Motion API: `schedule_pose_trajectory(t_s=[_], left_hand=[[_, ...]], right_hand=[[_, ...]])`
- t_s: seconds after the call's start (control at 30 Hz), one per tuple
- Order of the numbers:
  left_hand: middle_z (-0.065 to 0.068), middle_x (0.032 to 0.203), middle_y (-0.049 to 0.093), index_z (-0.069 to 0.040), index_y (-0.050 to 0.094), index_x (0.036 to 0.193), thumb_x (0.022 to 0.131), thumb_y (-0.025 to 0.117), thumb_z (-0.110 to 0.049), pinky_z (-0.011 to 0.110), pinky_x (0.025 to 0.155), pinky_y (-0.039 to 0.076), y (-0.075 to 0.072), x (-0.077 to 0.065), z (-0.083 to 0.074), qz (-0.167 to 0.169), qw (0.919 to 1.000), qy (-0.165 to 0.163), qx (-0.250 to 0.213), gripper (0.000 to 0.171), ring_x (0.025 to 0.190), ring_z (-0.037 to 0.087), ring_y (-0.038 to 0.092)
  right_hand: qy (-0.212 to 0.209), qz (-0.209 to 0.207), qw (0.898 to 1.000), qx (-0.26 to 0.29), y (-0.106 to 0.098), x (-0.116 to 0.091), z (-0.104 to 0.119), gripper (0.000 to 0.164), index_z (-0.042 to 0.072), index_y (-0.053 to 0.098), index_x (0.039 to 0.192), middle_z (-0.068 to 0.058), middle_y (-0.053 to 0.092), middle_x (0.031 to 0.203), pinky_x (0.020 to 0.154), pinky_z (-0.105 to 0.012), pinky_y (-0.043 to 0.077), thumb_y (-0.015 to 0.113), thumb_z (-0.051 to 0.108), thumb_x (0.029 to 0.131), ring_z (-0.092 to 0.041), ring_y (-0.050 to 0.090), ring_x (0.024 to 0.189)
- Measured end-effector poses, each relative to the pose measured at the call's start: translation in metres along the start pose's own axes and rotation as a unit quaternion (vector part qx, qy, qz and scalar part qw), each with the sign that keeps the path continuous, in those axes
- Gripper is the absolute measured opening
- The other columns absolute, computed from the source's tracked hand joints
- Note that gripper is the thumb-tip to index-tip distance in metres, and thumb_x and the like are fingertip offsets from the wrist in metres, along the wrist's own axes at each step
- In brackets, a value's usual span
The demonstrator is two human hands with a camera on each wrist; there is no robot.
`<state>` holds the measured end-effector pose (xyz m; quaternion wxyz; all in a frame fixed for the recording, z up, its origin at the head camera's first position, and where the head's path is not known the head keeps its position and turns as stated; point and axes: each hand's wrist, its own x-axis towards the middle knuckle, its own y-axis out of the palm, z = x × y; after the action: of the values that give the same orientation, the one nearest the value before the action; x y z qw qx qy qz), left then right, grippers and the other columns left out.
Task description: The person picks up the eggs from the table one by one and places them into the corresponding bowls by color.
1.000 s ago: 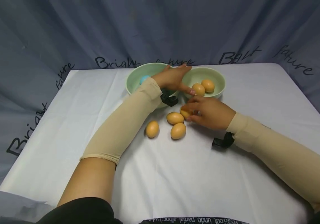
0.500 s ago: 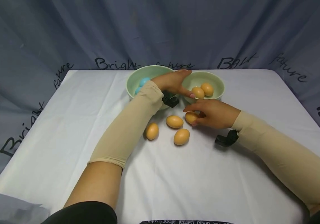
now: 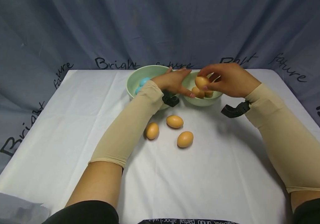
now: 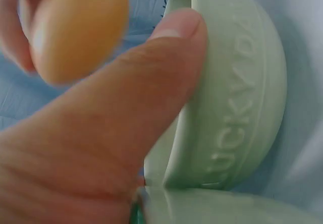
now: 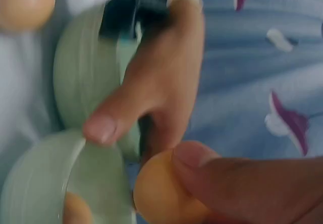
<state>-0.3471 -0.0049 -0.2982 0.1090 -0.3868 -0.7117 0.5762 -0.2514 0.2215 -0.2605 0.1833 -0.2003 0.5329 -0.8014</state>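
My right hand pinches a light brown egg between thumb and fingers, above the right green bowl. Inside that bowl lie two more brown eggs, partly covered by the held one. My left hand lies spread across the place where the two bowls meet. Its straight thumb touches the right bowl's rim in the left wrist view. Beneath that hand stands the larger left green bowl, with blue eggs showing beside the wrist. In the right wrist view the held egg hangs beside the bowl's opening.
Three brown eggs lie on the white tablecloth in front of the bowls: a left one, a middle one and a nearer one. A grey-blue curtain with handwriting hangs behind the table.
My right hand has taken hold of an egg on the table and raised it over the right bowl. The nearest egg has shifted rightward. My left hand stays about where it was.
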Motion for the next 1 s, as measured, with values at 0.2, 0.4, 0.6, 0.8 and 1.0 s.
schedule_pose_trajectory(t_s=[0.2, 0.4, 0.6, 0.8, 1.0], left_hand=[[0.003, 0.179, 0.01, -0.015, 0.005, 0.172, 0.089, 0.068, -0.075, 0.049, 0.135, -0.004, 0.001, -0.003, 0.002, -0.006, 0.9999, 0.005, -0.01, 0.12, 0.167, 0.017, -0.001], [0.003, 0.18, 0.006, -0.014, 0.0, 0.171, 0.088, 0.068, -0.076, 0.044, 0.135, -0.003, 0.0, -0.003, 0.001, -0.004, 0.9999, 0.0, -0.015, 0.124, 0.167, 0.015, 0.001], [0.004, 0.18, 0.003, -0.012, -0.004, 0.171, 0.09, 0.068, -0.074, 0.044, 0.135, -0.003, 0.001, -0.002, -0.002, 0.003, 0.9999, 0.0, -0.016, 0.125, 0.167, 0.017, 0.002], [0.004, 0.18, 0.004, -0.012, -0.005, 0.171, 0.091, 0.067, -0.072, 0.044, 0.135, -0.003, 0.001, -0.003, -0.002, 0.0, 0.9999, 0.001, -0.016, 0.123, 0.167, 0.017, 0.001], [0.004, 0.179, 0.004, -0.013, -0.005, 0.171, 0.091, 0.067, -0.073, 0.044, 0.135, -0.003, 0.003, -0.001, 0.0, -0.006, 0.9999, 0.003, -0.015, 0.123, 0.167, 0.016, 0.002]], right_hand=[[0.057, 0.042, 0.996, 0.048, 0.015, 0.027, -0.022, 0.044, 0.017, 0.066, 0.139, -0.011, 0.07, 0.133, 0.1, -0.053, 0.055, 0.079, 0.028, 0.098, -0.035, 0.071, 0.117], [0.089, 0.055, 0.993, 0.046, 0.029, 0.037, -0.03, 0.044, 0.017, 0.066, 0.142, -0.01, 0.069, 0.138, 0.096, -0.052, 0.055, 0.074, 0.026, 0.101, -0.032, 0.07, 0.114], [0.064, 0.061, 0.996, 0.021, 0.045, 0.046, -0.028, 0.036, 0.017, 0.072, 0.136, -0.01, 0.074, 0.128, 0.1, -0.051, 0.053, 0.074, 0.023, 0.1, -0.03, 0.068, 0.115], [0.027, 0.086, 0.996, -0.012, 0.057, 0.056, -0.029, 0.025, 0.019, 0.078, 0.125, -0.005, 0.076, 0.112, 0.093, -0.045, 0.05, 0.069, 0.017, 0.101, -0.024, 0.064, 0.102], [0.008, 0.103, 0.995, -0.013, 0.061, 0.057, -0.033, 0.028, 0.011, 0.075, 0.129, -0.01, 0.075, 0.124, 0.104, -0.052, 0.052, 0.071, 0.015, 0.101, -0.031, 0.068, 0.116]])
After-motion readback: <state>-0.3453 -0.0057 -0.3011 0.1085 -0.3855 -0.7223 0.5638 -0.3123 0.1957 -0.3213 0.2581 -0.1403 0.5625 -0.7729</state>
